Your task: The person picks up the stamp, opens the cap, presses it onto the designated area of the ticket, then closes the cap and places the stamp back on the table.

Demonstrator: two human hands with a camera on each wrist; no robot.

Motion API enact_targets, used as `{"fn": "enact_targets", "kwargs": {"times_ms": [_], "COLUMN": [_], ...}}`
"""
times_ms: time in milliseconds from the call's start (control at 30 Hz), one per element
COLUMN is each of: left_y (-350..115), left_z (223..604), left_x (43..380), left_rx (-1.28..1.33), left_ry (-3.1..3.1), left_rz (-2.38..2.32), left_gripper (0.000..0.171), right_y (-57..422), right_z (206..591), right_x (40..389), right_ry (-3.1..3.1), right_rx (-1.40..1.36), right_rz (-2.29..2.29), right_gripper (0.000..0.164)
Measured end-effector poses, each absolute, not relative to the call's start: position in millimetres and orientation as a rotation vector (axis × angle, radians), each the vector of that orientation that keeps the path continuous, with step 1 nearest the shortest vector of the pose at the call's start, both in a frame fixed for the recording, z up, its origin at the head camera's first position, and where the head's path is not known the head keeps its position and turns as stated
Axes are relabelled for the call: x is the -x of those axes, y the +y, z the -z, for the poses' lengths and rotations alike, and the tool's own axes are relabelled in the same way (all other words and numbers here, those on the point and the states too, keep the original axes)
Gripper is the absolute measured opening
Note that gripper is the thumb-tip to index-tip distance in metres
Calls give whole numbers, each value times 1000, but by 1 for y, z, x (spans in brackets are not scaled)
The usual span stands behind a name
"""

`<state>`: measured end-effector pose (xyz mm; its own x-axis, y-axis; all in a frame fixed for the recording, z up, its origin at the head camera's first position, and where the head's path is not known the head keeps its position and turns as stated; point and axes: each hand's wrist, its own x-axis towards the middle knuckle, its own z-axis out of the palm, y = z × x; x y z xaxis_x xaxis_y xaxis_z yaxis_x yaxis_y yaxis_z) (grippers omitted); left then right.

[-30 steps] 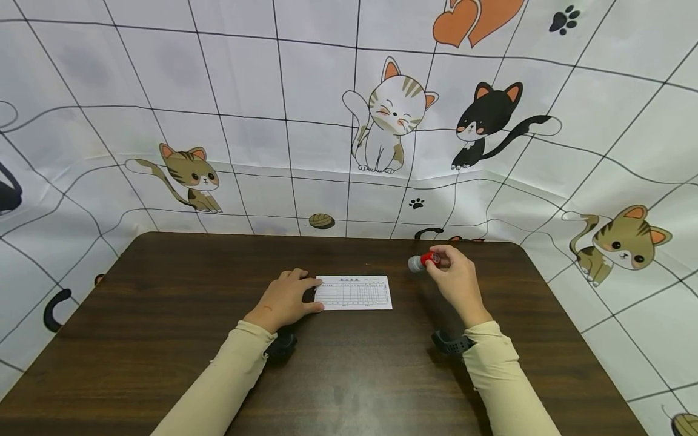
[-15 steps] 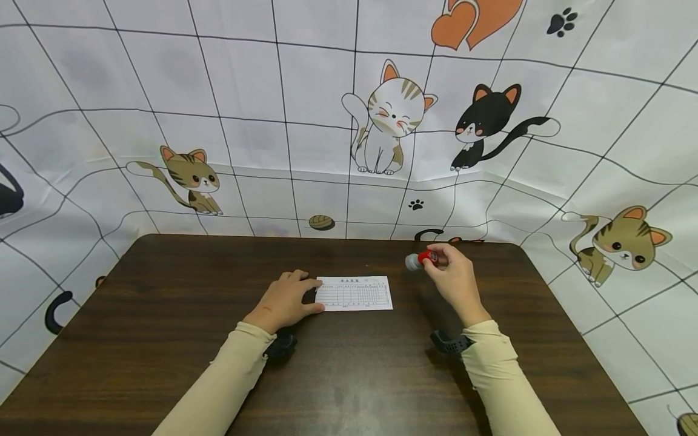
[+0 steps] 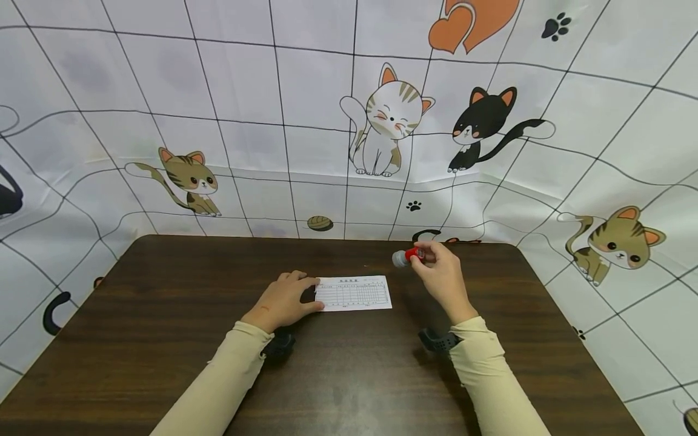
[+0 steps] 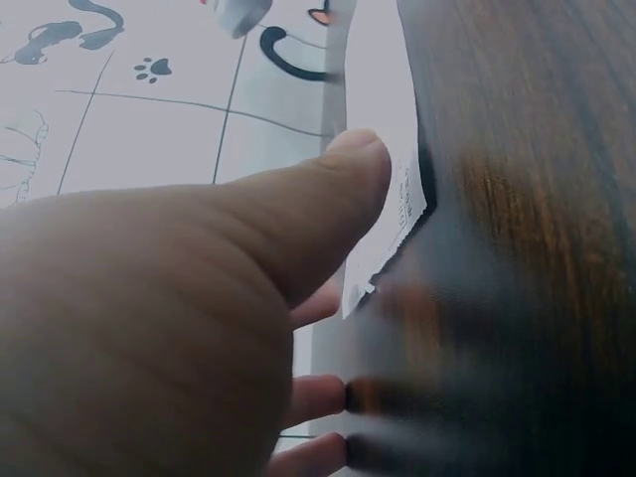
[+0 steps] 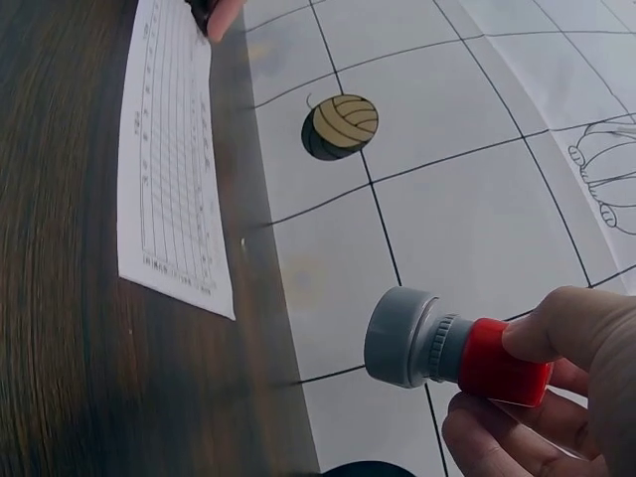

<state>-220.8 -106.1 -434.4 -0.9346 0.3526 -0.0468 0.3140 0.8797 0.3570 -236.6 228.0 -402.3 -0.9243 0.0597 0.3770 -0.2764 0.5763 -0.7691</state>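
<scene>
A small white printed form (image 3: 354,294) with a ruled table lies on the brown wooden table. My left hand (image 3: 283,303) rests at its left end, thumb at the near corner and a finger at the far one. In the left wrist view the thumb (image 4: 343,189) lies over the slip's ragged edge. My right hand (image 3: 443,275) holds a small stamp (image 3: 408,257) in the air, right of and beyond the slip. Fingers and thumb pinch its red handle, while its round grey end (image 5: 397,338) points left, away from the palm.
A dark wooden tabletop (image 3: 349,375) reaches back to a white sheet (image 3: 240,79) printed with grid lines and cartoon cats. Its back edge (image 3: 272,238) runs just behind the hands. Each wrist wears a black strap (image 3: 438,341).
My right hand has moved a little to the left with the stamp, bringing it nearer the slip. The left hand and the paper have stayed in place.
</scene>
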Motion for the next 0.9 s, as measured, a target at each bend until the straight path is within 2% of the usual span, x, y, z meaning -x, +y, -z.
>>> {"fn": "enact_targets", "kwargs": {"times_ms": [333,667,900], "left_y": [-109,-108,-102], "left_z": [429,418,399], "left_x": [222,227,229], "left_rx": [-546,-534,-583], "left_ry": [2932,2997,3036], "left_rz": [-631,-718,-811], "left_gripper": [60,77,75], "right_y": [217,208,203], "right_z": [403,401,401], "right_x": [235,233,231], "right_ry": [-2421,-2399,-2397], "right_rx": [-195,-222,-230], "right_rz": [-1353,-1386,-1430], "right_gripper": [28,28,29]}}
